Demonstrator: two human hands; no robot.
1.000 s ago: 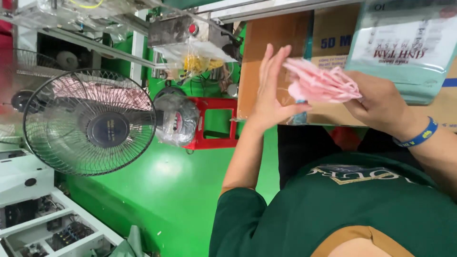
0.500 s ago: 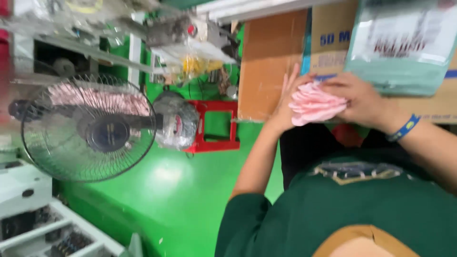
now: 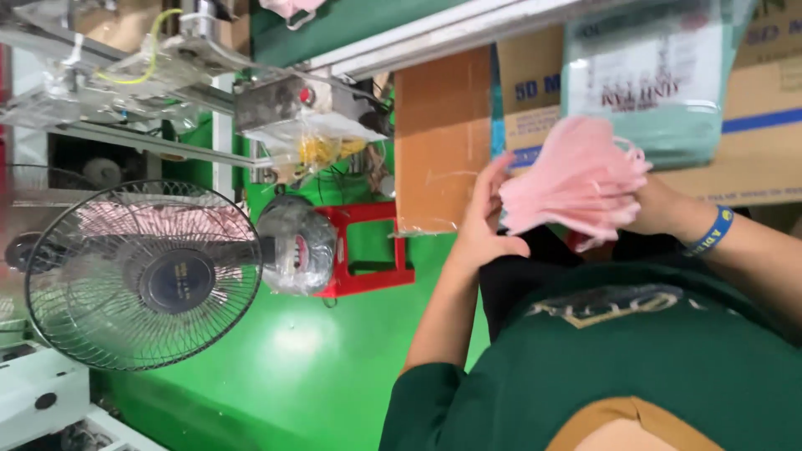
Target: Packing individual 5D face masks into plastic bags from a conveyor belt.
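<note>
Both hands close on a stack of pink face masks (image 3: 576,175). The right hand (image 3: 656,205) grips the stack from the far side, its fingers mostly hidden behind the pink pleats, so how tightly they curl cannot be told; the hold is firm enough to keep the bundle fanned upward. The left hand (image 3: 484,221) presses flat against the near edge of the same stack, fingers straight and spread upward, thumb hooked underneath. A blue wristband (image 3: 710,232) sits just behind the right hand.

Directly behind the masks, touching or nearly so, hangs a pale green plastic packet (image 3: 643,79), set against brown cardboard boxes (image 3: 443,138). Just below the hands lie the person's dark lap and green shirt (image 3: 652,359).

Further from the grip, on the left hand's side, a red stool (image 3: 372,250) stands on the glossy green floor (image 3: 284,367). Beside it is the plastic-wrapped motor of a wire-cage fan (image 3: 142,276), well apart from the hands. Above the fan runs a metal machine frame (image 3: 167,92) with clear bags and yellow wiring.
</note>
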